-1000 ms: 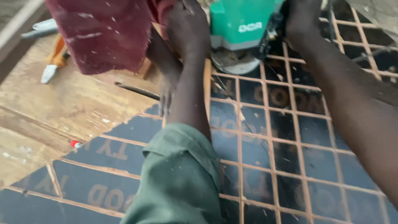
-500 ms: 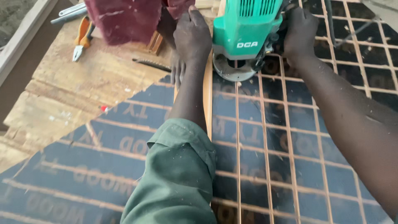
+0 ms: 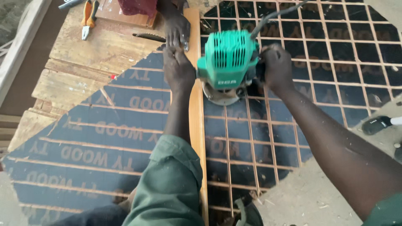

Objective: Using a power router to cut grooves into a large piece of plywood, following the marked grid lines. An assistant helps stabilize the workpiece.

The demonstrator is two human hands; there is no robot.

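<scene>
Green router (image 3: 228, 62) standing on the dark grooved panel (image 3: 104, 138) beside a wooden guide strip (image 3: 196, 121); left hand (image 3: 179, 69) and right hand (image 3: 276, 67) clench its side grips; likely heavy, rigid, best held by both handles

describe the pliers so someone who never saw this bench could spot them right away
Start from the dark grooved panel that fills the middle, and go to the bare wooden boards beyond its upper left edge. The pliers lie at the far end of those boards, left of a reddish-brown block. Their orange handles set them apart from the thin dark blade nearby.
</scene>
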